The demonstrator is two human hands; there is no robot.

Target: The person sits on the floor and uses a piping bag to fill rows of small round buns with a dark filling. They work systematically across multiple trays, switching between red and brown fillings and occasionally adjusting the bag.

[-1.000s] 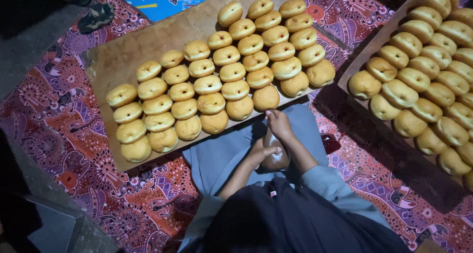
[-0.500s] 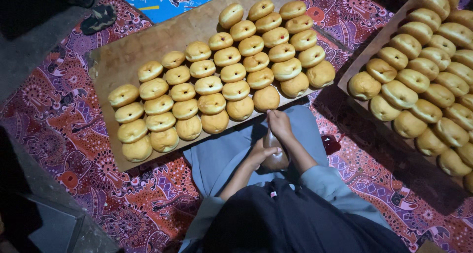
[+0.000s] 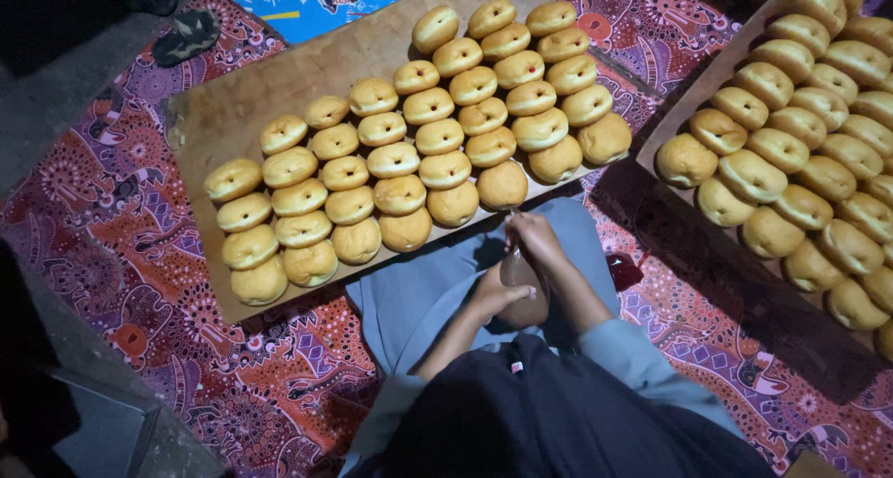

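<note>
Piping bag (image 3: 517, 275), a small soft pouch with brownish filling, sits between both hands over the person's lap, just off the near edge of the wooden board (image 3: 233, 115). One bag only. On that board I count about thirty-two round golden buns, laid in slanting rows of four; most show a small dimple on top. The bag's tip points at the bun (image 3: 503, 184) on the near edge. A second tray (image 3: 684, 115) at the right holds some two dozen more buns, running out of view. The right hand (image 3: 532, 234) is closed round the neck of the bag, wrist bent down. The left hand (image 3: 496, 297) cups and squeezes the bag's belly from below. Both forearms come forward from grey sleeves.
</note>
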